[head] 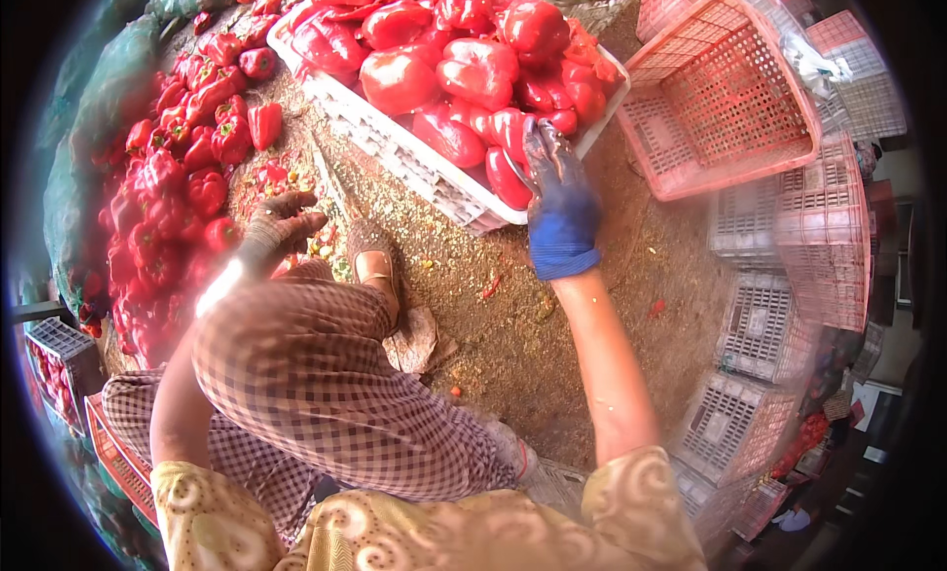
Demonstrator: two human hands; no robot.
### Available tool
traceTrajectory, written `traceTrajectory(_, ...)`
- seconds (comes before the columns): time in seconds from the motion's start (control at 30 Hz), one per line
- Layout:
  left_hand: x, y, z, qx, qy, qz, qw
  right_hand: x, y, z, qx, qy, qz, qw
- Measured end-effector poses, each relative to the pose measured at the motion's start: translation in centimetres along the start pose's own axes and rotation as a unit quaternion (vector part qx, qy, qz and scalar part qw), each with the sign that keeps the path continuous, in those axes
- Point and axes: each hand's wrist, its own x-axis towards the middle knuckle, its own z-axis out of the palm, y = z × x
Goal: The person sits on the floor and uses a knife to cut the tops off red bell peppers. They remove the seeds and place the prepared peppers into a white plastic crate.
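My right hand (pixel 558 194), in a blue knit glove with a darker coated palm, is at the near right corner of a white plastic crate (pixel 399 160). It grips a thin curved metal tool (pixel 520 171), whose handle is hidden by the fingers. Its fingertips are against the glossy red bell peppers (pixel 477 72) heaped above the crate's rim. My left hand (pixel 281 227), in a soiled pale glove, hovers beyond my raised knee with fingers apart and nothing seen in it. Past it, a large pile of red bell peppers (pixel 177 194) lies on the ground.
Green mesh sacks (pixel 100 157) line the left side. An orange plastic crate (pixel 729 98) lies tilted at the upper right, with stacked crates (pixel 762 327) below it. Seeds and pepper scraps litter the floor (pixel 503 334). My shoe (pixel 370 245) rests near the white crate.
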Motion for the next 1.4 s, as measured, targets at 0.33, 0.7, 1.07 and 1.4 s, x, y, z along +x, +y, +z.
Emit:
traceTrajectory(0.33,-0.4,-8.0,3.2,-0.12,0.079,-0.109,0.984,2.2,-0.8,0.5,-0.048,-0.069,-0.066,0.994)
traceTrajectory(0.7,-1.4,-8.0,-5.6,0.306,0.149,-0.002,0.94,0.4,4.3,4.6,-0.078,-0.067,-0.071,0.992)
traceTrajectory(1.07,-11.2,-3.3,-30.4,0.463,0.436,0.034,0.771,-0.4,2.9,4.1,-0.033,-0.111,-0.051,0.992)
traceTrajectory(1.4,-13.6,-5.6,-38.6,0.408,0.35,0.018,0.843,0.5,1.0,4.6,0.01,-0.17,-0.05,0.984)
